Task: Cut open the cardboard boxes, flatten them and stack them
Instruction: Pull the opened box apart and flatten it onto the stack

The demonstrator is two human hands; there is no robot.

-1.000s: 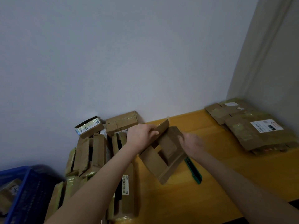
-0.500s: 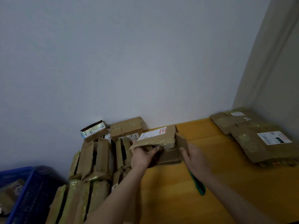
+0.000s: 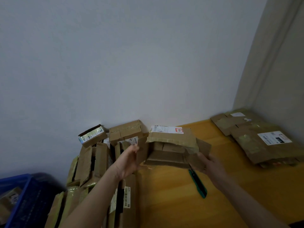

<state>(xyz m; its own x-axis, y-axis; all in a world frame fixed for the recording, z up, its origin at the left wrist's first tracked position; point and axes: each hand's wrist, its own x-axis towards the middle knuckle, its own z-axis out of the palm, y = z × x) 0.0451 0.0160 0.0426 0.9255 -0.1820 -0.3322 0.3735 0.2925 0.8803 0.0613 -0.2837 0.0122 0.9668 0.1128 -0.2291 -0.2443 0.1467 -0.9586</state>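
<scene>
Head view, looking down into a room corner: a pale wall [image 3: 131,63] fills the upper two thirds of the frame, and a yellow wooden table top [image 3: 172,203] spreads across the lower right. A heap of uncut cardboard boxes [image 3: 92,162], many wrapped in shiny tape, takes up the lower left centre, running from the wall down to the bottom edge. At the right edge, against the corner, lies a stack of flattened boxes [image 3: 256,142], the top one showing a white shipping label. A blue plastic crate [image 3: 28,199] sits in the bottom left corner with some cardboard inside it. At the centre of the frame stands the open box [image 3: 171,139], resting on the table just right of the heap, its open side turned toward the camera, its top panel taped and labelled, its side flaps spread outward. The left hand [image 3: 128,162] reaches up from the lower left, its fingers held fairly straight and slightly apart, the tips at the box's left flap; blur hides whether they press it. The right hand [image 3: 213,168] comes in from the lower right and holds the box's right flap, with its fingers behind the cardboard and mostly hidden. A green utility knife [image 3: 198,185] lies on the table just below the box, beside the right wrist, untouched by either hand.
</scene>
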